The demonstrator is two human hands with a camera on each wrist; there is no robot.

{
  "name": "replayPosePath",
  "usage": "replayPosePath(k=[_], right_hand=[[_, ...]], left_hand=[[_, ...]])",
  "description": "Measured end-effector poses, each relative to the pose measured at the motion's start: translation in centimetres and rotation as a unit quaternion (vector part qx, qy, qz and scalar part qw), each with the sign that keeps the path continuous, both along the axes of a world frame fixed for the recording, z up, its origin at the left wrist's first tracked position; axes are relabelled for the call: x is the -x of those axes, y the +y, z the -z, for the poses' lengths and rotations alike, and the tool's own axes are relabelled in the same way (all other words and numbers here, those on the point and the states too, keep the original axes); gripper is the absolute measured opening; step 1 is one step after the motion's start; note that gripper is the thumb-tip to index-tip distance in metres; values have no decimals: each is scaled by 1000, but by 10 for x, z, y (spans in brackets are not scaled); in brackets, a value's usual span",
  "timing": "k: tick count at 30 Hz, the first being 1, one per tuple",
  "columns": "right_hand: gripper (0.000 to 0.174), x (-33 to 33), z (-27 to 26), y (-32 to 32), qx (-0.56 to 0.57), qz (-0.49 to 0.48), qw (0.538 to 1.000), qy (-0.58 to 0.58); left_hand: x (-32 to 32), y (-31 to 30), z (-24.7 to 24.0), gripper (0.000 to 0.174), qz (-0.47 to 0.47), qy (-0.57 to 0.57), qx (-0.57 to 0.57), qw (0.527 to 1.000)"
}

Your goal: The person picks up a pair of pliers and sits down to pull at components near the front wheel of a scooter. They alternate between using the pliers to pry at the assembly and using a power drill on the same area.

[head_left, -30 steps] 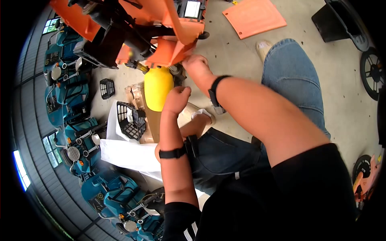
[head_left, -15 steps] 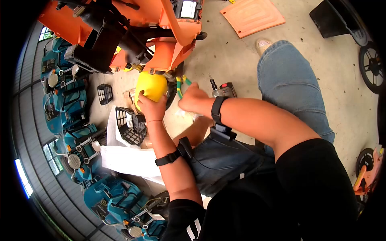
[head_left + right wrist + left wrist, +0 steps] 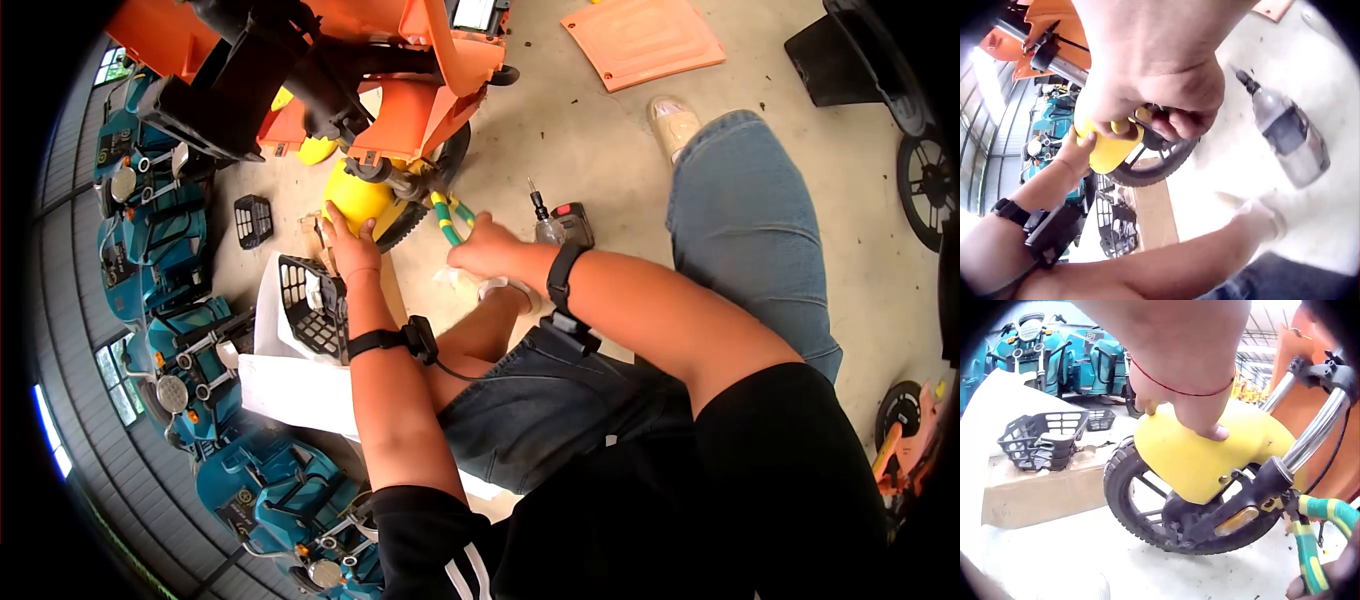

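Observation:
A yellow front fender [image 3: 358, 198] covers the top of a black, treaded wheel [image 3: 1124, 503] on an orange vehicle [image 3: 402, 125]. My left hand [image 3: 352, 248] grips the fender, thumb on the near side and fingers over the far edge in the left wrist view. My right hand [image 3: 490, 248] holds pliers [image 3: 1312, 559] by their green and yellow handles. The tips of the pliers are right at the lower end of the chrome fork leg [image 3: 1325, 422], beside an amber reflector [image 3: 1236, 521]. In the right wrist view my own fingers largely hide the pliers.
A cordless drill [image 3: 562, 224] lies on the floor right of my right hand. Below the fender, a black plastic basket [image 3: 312, 300] stands on a cardboard box [image 3: 1047, 494]. An orange panel [image 3: 645, 42] lies farther off. Teal vehicles [image 3: 150, 280] line the left side.
My left hand has gone from below the fender onto it. The right hand has come down from beside the orange body. The fender has swung left, and more of the wheel shows.

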State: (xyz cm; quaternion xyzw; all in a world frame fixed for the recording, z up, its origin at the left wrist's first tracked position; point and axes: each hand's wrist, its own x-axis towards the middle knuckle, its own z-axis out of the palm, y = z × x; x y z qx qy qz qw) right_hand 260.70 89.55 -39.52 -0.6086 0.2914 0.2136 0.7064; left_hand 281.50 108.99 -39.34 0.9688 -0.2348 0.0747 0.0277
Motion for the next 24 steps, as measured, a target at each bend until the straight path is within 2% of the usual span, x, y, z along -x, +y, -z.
replayPosePath(k=[2, 3, 4, 6, 8, 9, 12, 13, 14, 16, 17, 18, 19, 20, 21, 22, 23, 24], right_hand=[[67, 3, -2, -18, 156, -78, 985, -4], [62, 9, -15, -33, 251, -108, 961, -47], [60, 6, -10, -33, 387, -141, 910, -52], [58, -5, -4, -36, 631, -188, 750, -59], [56, -11, -9, -32, 743, -220, 631, -44], [55, -13, -17, -32, 791, -234, 564, -38], [60, -33, -22, -54, 837, -329, 421, -121], [66, -39, -29, -53, 866, -383, 311, -88], [72, -40, -34, -47, 881, -384, 270, -64], [68, -41, -43, -39, 849, -417, 320, -50], [64, -41, -36, -42, 772, -326, 539, -88], [60, -36, -25, -46, 643, -214, 725, -122], [54, -10, -42, -57, 534, -191, 813, -134], [39, -3, -51, -58, 431, -198, 879, -48], [38, 1, -39, -52, 233, -136, 962, -47], [37, 6, -28, -47, 35, -55, 998, -15], [36, 11, -18, -38, -190, 52, 980, 2], [36, 13, -15, -28, -316, 116, 942, -7]], left_hand=[[0, -4, -8, 90, -16, 46, 2, 999], [1, -5, -9, 89, -23, 53, 2, 998], [7, -9, -15, 89, -48, 63, -5, 997], [17, -23, -25, 88, -91, 82, -19, 992], [18, -23, -22, 88, -94, 65, -28, 993], [12, -18, -13, 88, -85, 56, -18, 995], [7, -21, -13, 89, -88, 46, -25, 995], [8, -23, -15, 89, -93, 48, -31, 994], [11, -24, -16, 89, -100, 54, -36, 993], [9, -24, -16, 87, -104, 55, -39, 992], [6, -22, -16, 87, -97, 58, -32, 993], [4, -20, -16, 87, -90, 62, -27, 994], [7, -24, -23, 86, -103, 83, -28, 991], [8, -25, -24, 86, -109, 87, -27, 990], [9, -25, -25, 87, -115, 90, -29, 989], [8, -25, -25, 87, -118, 94, -33, 988], [7, -25, -23, 87, -119, 91, -32, 988], [5, -24, -21, 87, -118, 88, -28, 989]])
